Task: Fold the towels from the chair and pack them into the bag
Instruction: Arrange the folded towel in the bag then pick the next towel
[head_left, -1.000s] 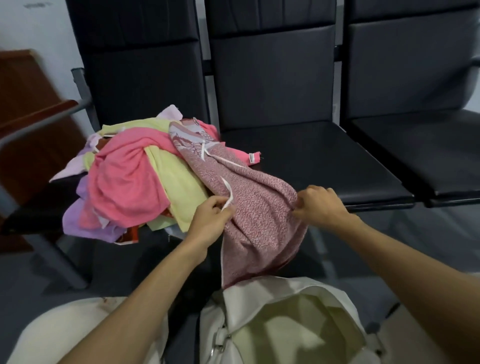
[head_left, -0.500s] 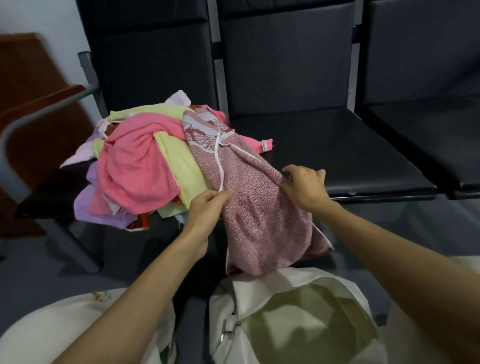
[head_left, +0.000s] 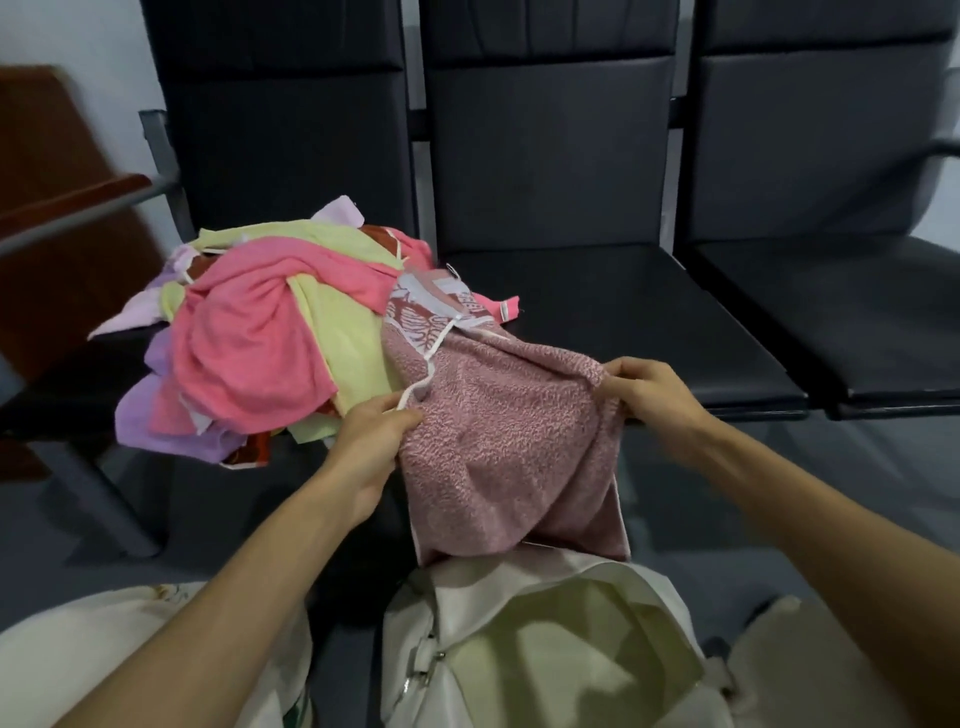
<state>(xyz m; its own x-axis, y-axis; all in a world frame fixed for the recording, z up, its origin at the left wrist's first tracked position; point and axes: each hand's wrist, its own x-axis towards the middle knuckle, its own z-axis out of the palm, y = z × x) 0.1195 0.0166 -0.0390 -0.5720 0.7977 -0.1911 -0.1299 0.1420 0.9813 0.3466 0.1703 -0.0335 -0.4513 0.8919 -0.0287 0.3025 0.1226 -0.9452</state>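
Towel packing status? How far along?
Done: nothing visibly packed; the white bag sits open, no towels visible inside. In hand: left hand and right hand grip the dusty-pink towel, unfolded. Left: fold and pack it, then the towel pile on the chair.

you have one view only, from the wide-angle camera on your head. it faces forward and down, close above the open bag (head_left: 545, 587) at the bottom edge, with the mauve towel (head_left: 509, 441) mid-frame and the row of black chairs (head_left: 597, 312) just beyond.
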